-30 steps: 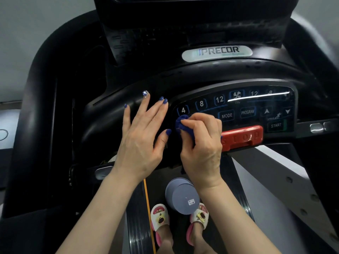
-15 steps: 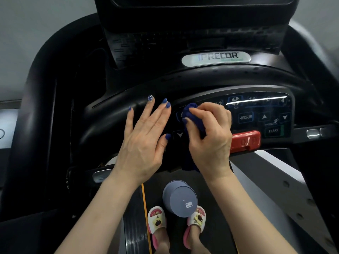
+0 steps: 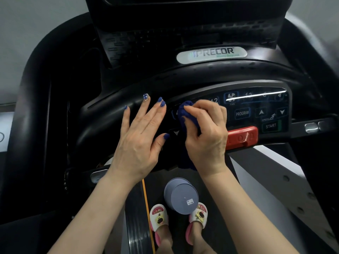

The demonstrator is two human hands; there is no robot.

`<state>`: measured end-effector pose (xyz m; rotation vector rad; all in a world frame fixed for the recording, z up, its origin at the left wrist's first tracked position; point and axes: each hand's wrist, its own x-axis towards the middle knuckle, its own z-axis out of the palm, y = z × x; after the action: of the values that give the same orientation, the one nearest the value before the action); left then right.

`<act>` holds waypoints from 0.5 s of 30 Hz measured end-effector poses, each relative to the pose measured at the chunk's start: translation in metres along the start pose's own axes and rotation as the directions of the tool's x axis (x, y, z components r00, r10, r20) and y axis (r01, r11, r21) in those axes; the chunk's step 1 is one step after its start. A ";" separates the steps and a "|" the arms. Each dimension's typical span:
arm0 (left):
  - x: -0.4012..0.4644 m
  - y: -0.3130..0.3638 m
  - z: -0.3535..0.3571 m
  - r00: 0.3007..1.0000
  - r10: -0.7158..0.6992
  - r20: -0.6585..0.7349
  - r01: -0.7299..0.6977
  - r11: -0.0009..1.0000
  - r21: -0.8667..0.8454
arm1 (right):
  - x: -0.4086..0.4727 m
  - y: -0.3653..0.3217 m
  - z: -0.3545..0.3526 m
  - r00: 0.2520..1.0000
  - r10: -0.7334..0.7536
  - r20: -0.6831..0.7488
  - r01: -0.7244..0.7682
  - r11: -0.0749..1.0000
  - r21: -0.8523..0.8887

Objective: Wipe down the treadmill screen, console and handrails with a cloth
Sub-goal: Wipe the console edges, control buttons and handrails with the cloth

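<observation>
A black treadmill console point(image 3: 211, 74) fills the view, with a button panel point(image 3: 256, 110) at centre right and the dark screen point(image 3: 183, 8) at the top. My right hand point(image 3: 205, 136) grips a bunched dark blue cloth point(image 3: 185, 114) and presses it on the left end of the button panel. My left hand point(image 3: 139, 136) rests flat on the console's black surround just left of the panel, fingers straight. The black left handrail point(image 3: 27, 107) curves down the left side.
A red stop bar point(image 3: 242, 137) sits under the panel, right of my right hand. A grey-blue cylindrical container point(image 3: 181, 197) stands on the belt by my slippered feet point(image 3: 159, 219). A metal grip sensor point(image 3: 311, 126) shows at the right.
My right hand has carried the cloth up from the panel's lower left edge onto its upper left buttons. My left hand has stayed flat on the surround.
</observation>
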<state>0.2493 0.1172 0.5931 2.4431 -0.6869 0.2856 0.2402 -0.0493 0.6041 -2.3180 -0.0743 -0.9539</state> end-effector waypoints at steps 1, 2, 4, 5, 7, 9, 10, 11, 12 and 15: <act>0.000 0.000 0.000 1.000 0.002 -0.002 -0.002 1.000 0.000 | 0.002 -0.001 0.002 1.000 0.014 -0.012 -0.014 1.000 -0.005; 0.000 -0.001 0.000 1.000 0.003 -0.005 -0.003 1.000 0.000 | 0.003 -0.003 0.003 0.999 0.030 -0.019 -0.030 0.999 -0.019; 0.000 0.000 0.000 1.000 0.003 -0.004 -0.003 1.000 -0.001 | -0.001 -0.006 0.001 0.999 0.045 -0.004 -0.045 0.996 -0.081; 0.000 0.000 0.000 1.000 0.003 -0.002 -0.003 1.000 0.001 | -0.004 -0.005 0.000 0.999 0.036 0.011 -0.034 0.993 -0.110; -0.001 0.000 0.001 1.000 0.003 -0.001 -0.003 1.000 0.008 | -0.007 -0.003 -0.002 1.000 0.011 0.026 -0.007 0.992 -0.124; 0.000 0.000 0.001 1.000 0.004 -0.004 -0.004 1.000 0.017 | -0.012 -0.001 -0.002 1.000 -0.001 0.013 0.002 0.995 -0.096; 0.000 0.000 0.001 1.000 0.005 -0.005 -0.004 1.000 0.019 | -0.016 -0.001 -0.003 1.000 0.001 0.004 -0.001 0.996 -0.086; 0.000 0.001 0.000 1.000 0.004 -0.005 -0.004 1.000 0.018 | -0.022 -0.001 -0.004 1.000 0.008 -0.003 -0.008 0.996 -0.083; 0.000 0.001 -0.001 1.000 0.002 -0.005 -0.002 1.000 0.017 | -0.028 -0.002 -0.005 1.000 0.015 -0.005 -0.015 0.996 -0.083; 0.000 0.001 0.000 1.000 0.001 -0.003 -0.001 1.000 0.018 | -0.030 -0.002 -0.004 1.000 0.022 -0.009 -0.022 0.996 -0.089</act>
<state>0.2483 0.1167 0.5938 2.4592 -0.6868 0.2975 0.2153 -0.0447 0.5881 -2.3907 -0.0028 -0.9739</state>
